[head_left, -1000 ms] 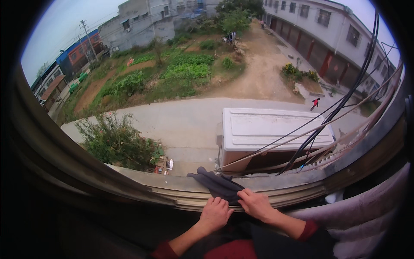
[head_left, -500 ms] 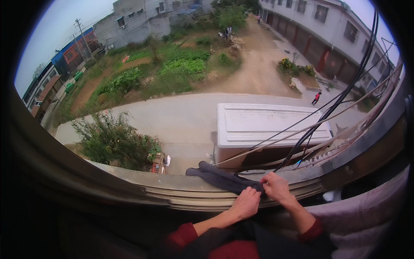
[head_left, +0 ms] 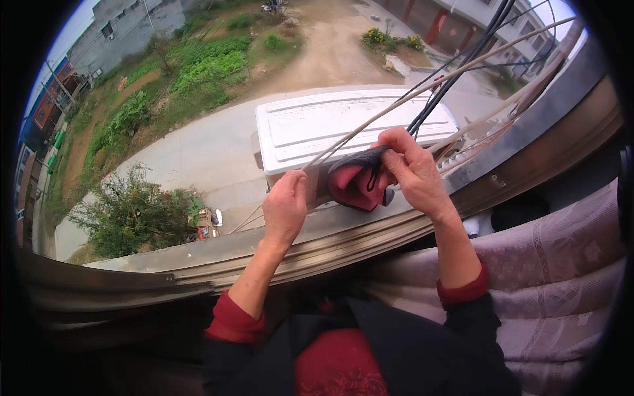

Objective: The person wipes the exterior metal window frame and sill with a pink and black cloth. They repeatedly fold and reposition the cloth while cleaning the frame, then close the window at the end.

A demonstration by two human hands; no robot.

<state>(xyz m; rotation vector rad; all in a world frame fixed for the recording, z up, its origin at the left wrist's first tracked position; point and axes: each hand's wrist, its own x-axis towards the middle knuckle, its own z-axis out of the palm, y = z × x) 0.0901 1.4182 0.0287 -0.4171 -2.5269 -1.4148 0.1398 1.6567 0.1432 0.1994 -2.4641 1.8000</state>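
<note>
Dark red-lined cloth (head_left: 350,186) moved from lying along window ledge (head_left: 310,228) to hanging bunched from right hand (head_left: 417,177); hands now farther apart. Right fingers clamped on cloth's two o'clock edge. Left hand (head_left: 284,206) at cloth's nine o'clock: fingers together near beige cord (head_left: 323,157), hold on it unclear. Technique: keep right pinch firm, cloth clear of cord.

Cloth (head_left: 353,187) hangs from the right grip (head_left: 417,177), left grip (head_left: 285,206) beside it; beyond lies a casing (head_left: 317,129), far left a shrub (head_left: 122,218).
</note>
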